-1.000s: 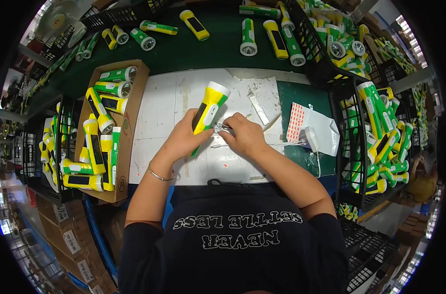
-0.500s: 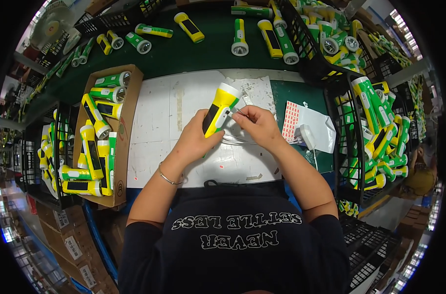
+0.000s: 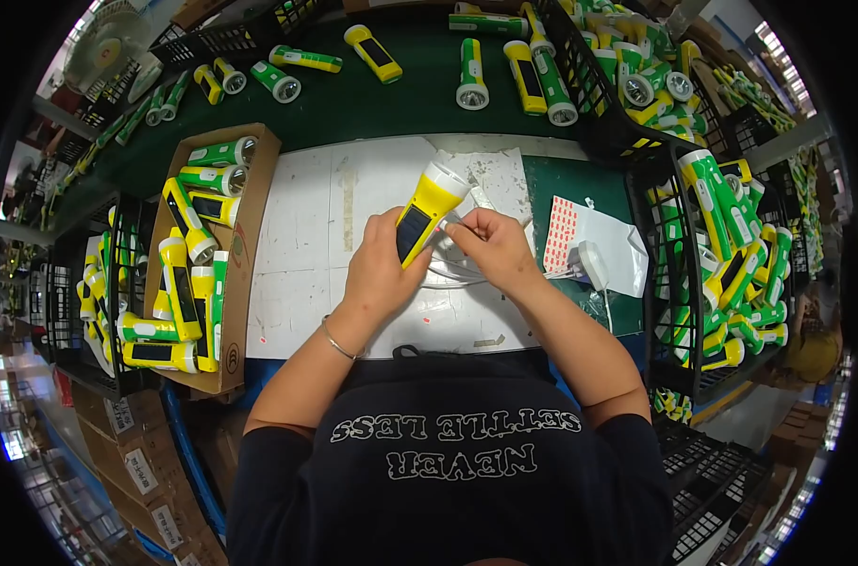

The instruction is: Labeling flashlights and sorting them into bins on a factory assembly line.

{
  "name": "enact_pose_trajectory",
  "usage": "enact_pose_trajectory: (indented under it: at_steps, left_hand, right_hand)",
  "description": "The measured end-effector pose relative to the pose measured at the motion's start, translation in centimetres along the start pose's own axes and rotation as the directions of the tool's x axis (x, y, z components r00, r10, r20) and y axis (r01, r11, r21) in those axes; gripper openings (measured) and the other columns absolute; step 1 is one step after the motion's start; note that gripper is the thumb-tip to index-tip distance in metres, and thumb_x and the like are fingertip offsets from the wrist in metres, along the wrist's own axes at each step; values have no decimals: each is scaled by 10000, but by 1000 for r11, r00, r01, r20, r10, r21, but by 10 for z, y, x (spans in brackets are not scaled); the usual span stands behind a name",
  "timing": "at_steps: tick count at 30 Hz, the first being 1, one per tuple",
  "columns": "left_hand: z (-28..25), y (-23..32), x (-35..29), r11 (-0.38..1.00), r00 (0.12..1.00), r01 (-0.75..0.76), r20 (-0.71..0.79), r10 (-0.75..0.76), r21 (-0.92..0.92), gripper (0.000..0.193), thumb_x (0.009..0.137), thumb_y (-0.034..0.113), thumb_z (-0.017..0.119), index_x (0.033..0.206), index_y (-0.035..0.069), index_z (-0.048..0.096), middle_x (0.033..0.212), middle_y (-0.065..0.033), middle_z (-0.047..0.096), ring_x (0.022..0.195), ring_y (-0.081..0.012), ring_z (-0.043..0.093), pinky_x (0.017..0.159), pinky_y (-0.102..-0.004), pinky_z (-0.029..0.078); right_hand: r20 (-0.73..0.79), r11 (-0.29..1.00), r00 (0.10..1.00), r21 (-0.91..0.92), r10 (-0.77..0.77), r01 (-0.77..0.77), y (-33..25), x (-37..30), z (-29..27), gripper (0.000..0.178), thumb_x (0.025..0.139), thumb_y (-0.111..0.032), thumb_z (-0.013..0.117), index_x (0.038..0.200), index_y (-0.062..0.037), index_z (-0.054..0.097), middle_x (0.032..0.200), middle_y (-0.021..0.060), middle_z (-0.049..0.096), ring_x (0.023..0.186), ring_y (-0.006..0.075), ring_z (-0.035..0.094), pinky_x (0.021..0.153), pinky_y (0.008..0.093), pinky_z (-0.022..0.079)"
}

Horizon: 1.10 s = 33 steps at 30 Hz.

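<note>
A yellow flashlight point(image 3: 433, 203) with a white head and a dark solar panel is tilted above the white work surface, its head pointing up and to the right. My left hand point(image 3: 380, 264) is closed around its lower end. My right hand point(image 3: 493, 247) is closed in a pinch against the flashlight's right side; a small pale bit shows at the fingertips, too hidden to name. Loops of white cable point(image 3: 462, 280) lie beneath the hands. To the right, a white plug-in charger point(image 3: 593, 265) rests by a sheet of red stickers point(image 3: 564, 226) and a white sheet.
At the left stands a cardboard box point(image 3: 259, 203) of green and yellow flashlights, beside a black crate point(image 3: 117, 283). Filled black crates flank the right, one nearby point(image 3: 695, 311). Several flashlights point(image 3: 373, 54) lie across the green bench point(image 3: 391, 108) at the back.
The flashlight has rolled in my left hand, so its solar panel now faces up more and the side switch shows less. My right hand stays against its side.
</note>
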<state>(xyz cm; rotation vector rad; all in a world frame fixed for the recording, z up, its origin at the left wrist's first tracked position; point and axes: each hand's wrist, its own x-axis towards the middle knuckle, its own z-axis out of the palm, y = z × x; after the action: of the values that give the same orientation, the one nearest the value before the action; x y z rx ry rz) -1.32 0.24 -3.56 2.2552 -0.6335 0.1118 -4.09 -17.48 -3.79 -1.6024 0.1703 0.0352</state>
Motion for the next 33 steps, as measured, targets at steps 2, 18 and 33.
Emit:
enact_pose_trajectory:
  at_steps: [2,18,33]
  left_hand:
    - [1,1,5,1000,1000,-12,7,12,-13,529,745,165,667,1193,41,415,1032,-189,493,860,-382,554,726,-424,481]
    - [-9,21,24,358,938,334,346,-32,-872,764,817,572,443,1442,197,212,1359,-26,359,1261,-185,287,1006,-418,171]
    - [6,14,32,287,897,439,435,-82,-852,638,839,420,526,1376,161,301,1269,-35,358,1142,-163,390,946,-363,326]
  right_hand:
    - [7,998,999,61,-33,33,-4,-7,-2,161,825,-144,642,792,7,596,656,-5,582,579,28,482,513,191,379]
    - [-763,824,487,-549,-425,-141,-110,-108,-205,430,782,-437,648,873,-17,640,743,112,635,637,179,587,619,298,453]
    - [-378,463,715,-882,-588,-86,-121,-1,-164,367,771,-360,655,997,-73,617,946,110,639,856,262,620,740,353,483]
